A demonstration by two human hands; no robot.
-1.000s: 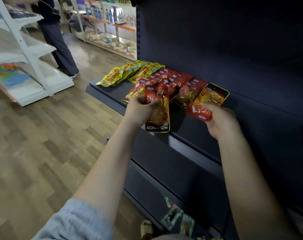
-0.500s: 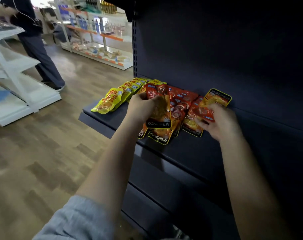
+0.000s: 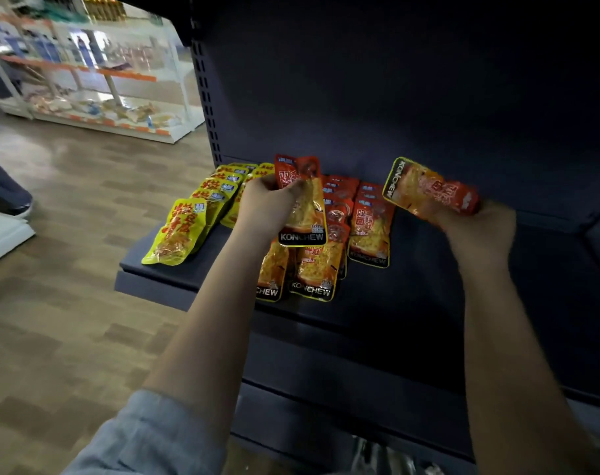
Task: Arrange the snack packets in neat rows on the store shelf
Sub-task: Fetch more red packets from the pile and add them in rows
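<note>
On the dark shelf lie overlapping rows of snack packets: yellow ones at the left, red-orange KONCHEW ones in the middle. My left hand grips one red-orange packet upright above the middle rows. My right hand holds another red-orange packet by its end, turned sideways and lifted off the shelf at the right. The right hand is blurred.
The shelf's dark back panel rises behind the packets. A lower shelf juts out beneath. Wooden floor spreads to the left, with white store racks at the far side and a person's shoe at the left edge.
My right hand has lifted its packet up and to the right, away from the rows. My left hand keeps its packet over the middle rows. The view has moved closer to the shelf.
</note>
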